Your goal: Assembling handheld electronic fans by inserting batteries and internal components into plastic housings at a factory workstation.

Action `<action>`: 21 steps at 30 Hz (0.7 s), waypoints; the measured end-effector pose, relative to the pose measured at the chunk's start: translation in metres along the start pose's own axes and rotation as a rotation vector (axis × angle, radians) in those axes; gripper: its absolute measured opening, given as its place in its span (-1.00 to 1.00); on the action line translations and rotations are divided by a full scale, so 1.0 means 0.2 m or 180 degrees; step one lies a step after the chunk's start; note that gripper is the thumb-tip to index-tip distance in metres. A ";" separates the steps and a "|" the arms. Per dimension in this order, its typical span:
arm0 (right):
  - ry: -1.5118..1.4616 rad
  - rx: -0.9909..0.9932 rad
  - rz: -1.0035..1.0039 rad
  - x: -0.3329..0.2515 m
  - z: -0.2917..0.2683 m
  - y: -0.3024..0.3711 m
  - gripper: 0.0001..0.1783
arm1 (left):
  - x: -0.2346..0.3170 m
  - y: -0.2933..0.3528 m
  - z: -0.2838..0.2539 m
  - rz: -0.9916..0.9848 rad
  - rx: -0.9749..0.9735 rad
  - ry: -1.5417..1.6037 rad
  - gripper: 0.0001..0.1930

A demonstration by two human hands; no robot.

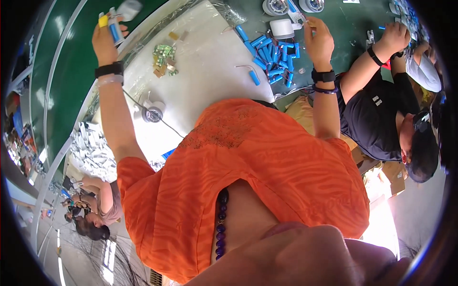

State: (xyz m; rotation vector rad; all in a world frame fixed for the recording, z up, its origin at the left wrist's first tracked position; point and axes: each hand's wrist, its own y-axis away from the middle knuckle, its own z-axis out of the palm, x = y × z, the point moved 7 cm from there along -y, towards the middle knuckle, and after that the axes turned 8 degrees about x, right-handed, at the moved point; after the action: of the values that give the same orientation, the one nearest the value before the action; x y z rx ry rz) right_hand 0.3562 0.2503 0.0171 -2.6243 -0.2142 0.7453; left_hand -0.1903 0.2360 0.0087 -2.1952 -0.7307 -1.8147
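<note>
Two bare hands up over the bench, spread well apart. Left hand is way out at the far left, fingers clamped around a blue-and-white piece, with a yellow bit showing at the top of the grip. Some pale thing sits just past those fingers, too blurry to say what.

Right hand is over on the other side, fingers curled in, tips right at the end of a white part with some blue on it. Can't tell if it's actually pinched or just touched.

Just left of that hand there's a white tub, with two round fans behind it and a messy pile of blue cells in front. One loose cell lies apart from the pile, on the white sheet.

Between the hands, nearer the left, there's a little heap of green boards on the same sheet. Another round fan with a cord is beside the left forearm, and a big heap of white parts is further left. Co-worker in black on the right.
</note>
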 end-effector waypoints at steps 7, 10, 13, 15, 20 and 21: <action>0.0311 -0.0606 -0.1188 0.01 0.10 -0.01 -0.67 | -0.18 -0.34 -0.61 0.0623 0.2300 -0.3667 -0.57; 0.0274 -0.0907 -0.1075 -0.02 0.11 0.02 -0.70 | 0.12 -0.09 -0.26 0.1903 0.1647 -0.2340 -0.61; 0.0157 -0.1055 -0.1342 -0.06 0.14 0.01 -0.66 | 0.07 0.21 0.04 0.1843 0.0696 -0.1378 -0.66; 0.0057 -0.1331 -0.1180 -0.06 0.12 0.03 -0.67 | 0.10 0.46 0.34 0.1883 0.0031 -0.1471 -0.58; -0.0464 -0.1786 -0.0810 -0.31 -0.01 0.02 -0.69 | 0.11 0.91 0.73 0.0713 -0.1243 -0.0317 -0.52; -0.0464 -0.1773 -0.0821 -0.37 -0.03 0.05 -0.69 | 0.14 0.96 0.78 0.0729 -0.1236 -0.0316 -0.52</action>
State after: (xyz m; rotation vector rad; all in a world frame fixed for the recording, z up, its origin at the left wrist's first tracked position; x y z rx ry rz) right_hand 0.2964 0.2212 0.0526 -2.9595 -0.8999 0.8836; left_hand 0.0424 0.1488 0.0301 -2.4960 -0.1347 -1.8622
